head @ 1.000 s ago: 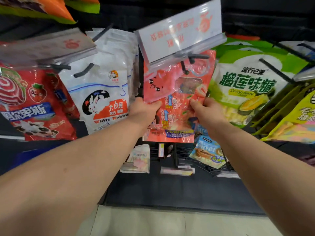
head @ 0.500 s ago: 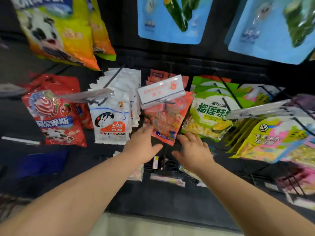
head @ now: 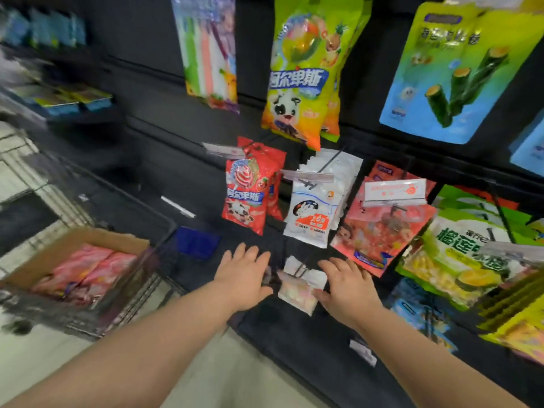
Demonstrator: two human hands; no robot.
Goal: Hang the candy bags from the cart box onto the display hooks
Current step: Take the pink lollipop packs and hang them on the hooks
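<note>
Both hands are being drawn back from the pink candy bag (head: 379, 231), which was being gripped a second ago and is now hanging free on its display hook (head: 393, 208) under a white price tag (head: 396, 190). The view is also being swung to the left, so that the cart (head: 97, 313) is being brought into sight.

The left hand (head: 244, 275) is being held flat, palm down, with fingers spread apart and nothing in them. The right hand (head: 346, 285) is likewise being held open and empty, its fingers spread; its thumb is lying near a small pale packet (head: 297, 293) hung low on the rack, though contact cannot be told through the blur. Both hands are being kept below the row of hanging bags, apart from them.

To the left of the pink bag, a white rabbit bag (head: 309, 213) and a red lollipop bag (head: 244, 198) are being displayed on neighbouring hooks; to its right, a green durian bag (head: 459, 251) is hanging. Above, a yellow-green bag (head: 306, 72) and a blue bag (head: 450, 69) are being shown.

In the cart at the left, a cardboard box (head: 85, 240) is being carried, with more pink bags (head: 85, 272) lying flat inside.
</note>
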